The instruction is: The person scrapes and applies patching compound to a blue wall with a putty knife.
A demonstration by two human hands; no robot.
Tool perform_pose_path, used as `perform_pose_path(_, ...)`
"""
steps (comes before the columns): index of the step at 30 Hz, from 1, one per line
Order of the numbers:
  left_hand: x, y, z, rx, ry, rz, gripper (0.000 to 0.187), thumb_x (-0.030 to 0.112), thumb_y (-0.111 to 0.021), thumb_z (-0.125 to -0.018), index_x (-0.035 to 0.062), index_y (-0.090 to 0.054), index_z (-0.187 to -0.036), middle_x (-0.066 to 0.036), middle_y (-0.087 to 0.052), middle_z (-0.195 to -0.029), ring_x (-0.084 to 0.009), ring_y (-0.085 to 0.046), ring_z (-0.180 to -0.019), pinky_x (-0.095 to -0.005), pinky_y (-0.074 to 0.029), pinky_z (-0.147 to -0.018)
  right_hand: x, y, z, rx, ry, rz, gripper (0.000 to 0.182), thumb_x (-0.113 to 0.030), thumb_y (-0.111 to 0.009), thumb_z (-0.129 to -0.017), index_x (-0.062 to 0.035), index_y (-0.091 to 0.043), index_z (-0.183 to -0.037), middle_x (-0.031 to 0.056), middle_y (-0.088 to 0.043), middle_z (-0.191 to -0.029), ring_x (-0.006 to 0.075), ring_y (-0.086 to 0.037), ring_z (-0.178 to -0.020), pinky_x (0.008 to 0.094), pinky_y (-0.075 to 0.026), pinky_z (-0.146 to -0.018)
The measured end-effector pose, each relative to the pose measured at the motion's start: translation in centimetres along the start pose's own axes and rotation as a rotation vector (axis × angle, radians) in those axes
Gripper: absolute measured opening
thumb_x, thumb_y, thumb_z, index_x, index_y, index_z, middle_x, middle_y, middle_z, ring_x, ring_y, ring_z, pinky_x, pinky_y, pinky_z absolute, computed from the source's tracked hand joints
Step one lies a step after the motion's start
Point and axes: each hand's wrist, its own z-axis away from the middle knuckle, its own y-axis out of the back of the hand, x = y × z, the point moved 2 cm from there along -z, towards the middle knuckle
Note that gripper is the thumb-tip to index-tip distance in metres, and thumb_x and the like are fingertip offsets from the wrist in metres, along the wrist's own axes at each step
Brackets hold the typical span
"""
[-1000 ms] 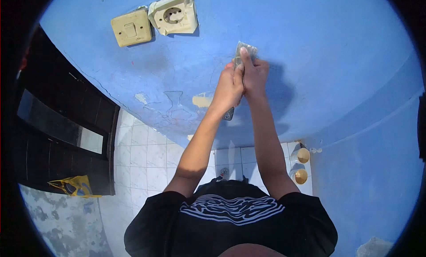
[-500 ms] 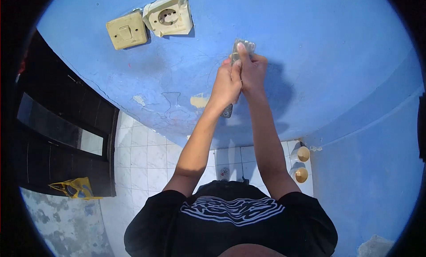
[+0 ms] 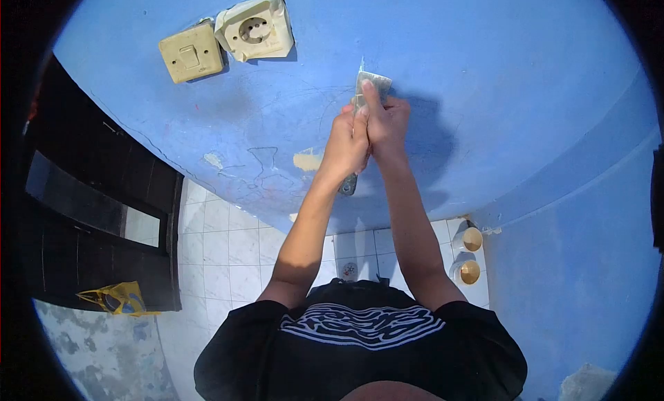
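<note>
Against the blue wall [image 3: 484, 76] I hold a putty knife [image 3: 375, 78] with its wide metal blade pointing up. My left hand [image 3: 346, 141] is closed around the handle, whose dark end sticks out below the fist. My right hand [image 3: 389, 128] grips higher up, with its thumb lying along the blade. The two hands press together, and most of the handle is hidden between them. A thin pale scrape mark runs on the wall just above the blade's left corner.
A light switch [image 3: 191, 53] and a loose-edged socket [image 3: 256, 30] are at the wall's upper left. A bare paint patch [image 3: 306, 160] lies left of my wrists. Two tubs [image 3: 468, 272] stand on the tiled floor [image 3: 218, 224]. Dark cabinet [image 3: 69, 211] at left, yellow bag [image 3: 123, 298] beside it.
Both hands and the putty knife have shifted slightly down and left along the wall. The pale scrape mark above the blade now shows.
</note>
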Motion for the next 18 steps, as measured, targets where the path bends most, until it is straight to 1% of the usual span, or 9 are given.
perform_pose_path(2, -0.1, -0.2, 0.0, -0.010, 0.016, -0.007, 0.044, 0.028, -0.034, -0.107, 0.0034, -0.050, -0.075, -0.002, -0.045, -0.050, -0.0102, -0.039, -0.032, -0.0270, -0.030, -0.029, -1.8, -0.1, 0.0, -0.026, -0.080, 0.075, 0.045, -0.029, -0.067, -0.093, 0.0010, -0.066, -0.060, 0.0089, -0.065, -0.056, 0.0115, -0.061, -0.049, 0.0271, -0.044, -0.042)
perform_pose_path(3, 0.1, -0.5, -0.2, 0.012, 0.010, 0.018, 0.045, 0.028, -0.034, -0.107, 0.0034, -0.050, -0.074, -0.002, -0.045, -0.050, -0.0102, -0.039, -0.032, -0.0270, -0.029, -0.029, -1.7, 0.0, 0.0, -0.027, -0.081, 0.076, 0.045, -0.029, -0.067, -0.093, 0.0010, -0.066, -0.060, 0.0089, -0.065, -0.056, 0.0115, -0.061, -0.049, 0.0271, -0.044, -0.042)
perform_pose_path(5, 0.8, -0.5, -0.6, 0.031, -0.001, 0.035, 0.045, 0.029, -0.034, -0.107, 0.0034, -0.050, -0.073, -0.002, -0.046, -0.050, -0.0103, -0.039, -0.032, -0.0269, -0.029, -0.029, -1.5, -0.2, -0.2, -0.050, -0.032, -0.024, 0.044, -0.030, -0.070, -0.091, -0.0043, -0.060, -0.056, 0.0027, -0.059, -0.055, 0.0082, -0.052, -0.047, 0.0289, -0.037, -0.042)
perform_pose_path(9, 0.4, 0.0, -0.1, 0.013, -0.005, 0.019, 0.048, 0.030, -0.034, -0.108, 0.0029, -0.050, -0.071, -0.003, -0.045, -0.050, -0.0106, -0.039, -0.032, -0.0265, -0.029, -0.029, -1.8, -0.5, 0.6, 0.019, -0.043, -0.011, 0.044, -0.030, -0.070, -0.090, -0.0048, -0.060, -0.056, 0.0025, -0.059, -0.055, 0.0077, -0.052, -0.047, 0.0276, -0.037, -0.042)
perform_pose_path(11, 0.4, -0.4, -0.5, -0.018, -0.012, 0.006, 0.048, 0.029, -0.034, -0.108, 0.0027, -0.050, -0.071, -0.003, -0.045, -0.050, -0.0106, -0.039, -0.032, -0.0265, -0.030, -0.029, -2.4, -0.2, -0.3, -0.035, -0.063, 0.057, 0.044, -0.031, -0.069, -0.091, -0.0040, -0.062, -0.058, 0.0041, -0.061, -0.056, 0.0084, -0.055, -0.049, 0.0264, -0.040, -0.043)
perform_pose_path(12, 0.8, -0.6, -0.7, -0.005, -0.021, 0.016, 0.048, 0.029, -0.034, -0.108, 0.0027, -0.050, -0.071, -0.003, -0.045, -0.050, -0.0106, -0.039, -0.032, -0.0266, -0.030, -0.029, -2.3, 0.0, -0.5, -0.027, -0.058, 0.061, 0.044, -0.031, -0.069, -0.091, -0.0040, -0.062, -0.058, 0.0041, -0.061, -0.056, 0.0084, -0.055, -0.049, 0.0264, -0.040, -0.043)
perform_pose_path(14, 0.8, -0.4, -0.8, 0.005, -0.028, 0.019, 0.048, 0.029, -0.034, -0.108, 0.0026, -0.050, -0.071, -0.003, -0.045, -0.050, -0.0106, -0.039, -0.032, -0.0267, -0.030, -0.029, -1.6, -0.2, -0.6, -0.059, 0.015, 0.005, 0.046, -0.032, -0.065, -0.093, 0.0011, -0.067, -0.060, 0.0117, -0.067, -0.059, 0.0134, -0.063, -0.050, 0.0291, -0.046, -0.041)
perform_pose_path(16, 0.0, -0.1, 0.1, 0.022, -0.035, -0.037, 0.048, 0.029, -0.034, -0.108, 0.0028, -0.050, -0.071, -0.003, -0.046, -0.050, -0.0107, -0.038, -0.031, -0.0269, -0.030, -0.028, -0.4, -0.4, 0.5, -0.040, 0.025, -0.014, 0.046, -0.032, -0.065, -0.093, 0.0009, -0.067, -0.060, 0.0116, -0.067, -0.059, 0.0131, -0.063, -0.050, 0.0290, -0.046, -0.041)
perform_pose_path(18, 0.3, -0.1, -0.3, 0.020, -0.032, -0.020, 0.047, 0.028, -0.034, -0.108, 0.0027, -0.050, -0.071, -0.003, -0.045, -0.050, -0.0107, -0.038, -0.031, -0.0269, -0.030, -0.028, -0.5, -0.4, 0.3, -0.027, 0.046, -0.031, 0.046, -0.032, -0.064, -0.093, 0.0006, -0.067, -0.060, 0.0115, -0.067, -0.059, 0.0128, -0.063, -0.050, 0.0288, -0.045, -0.041)
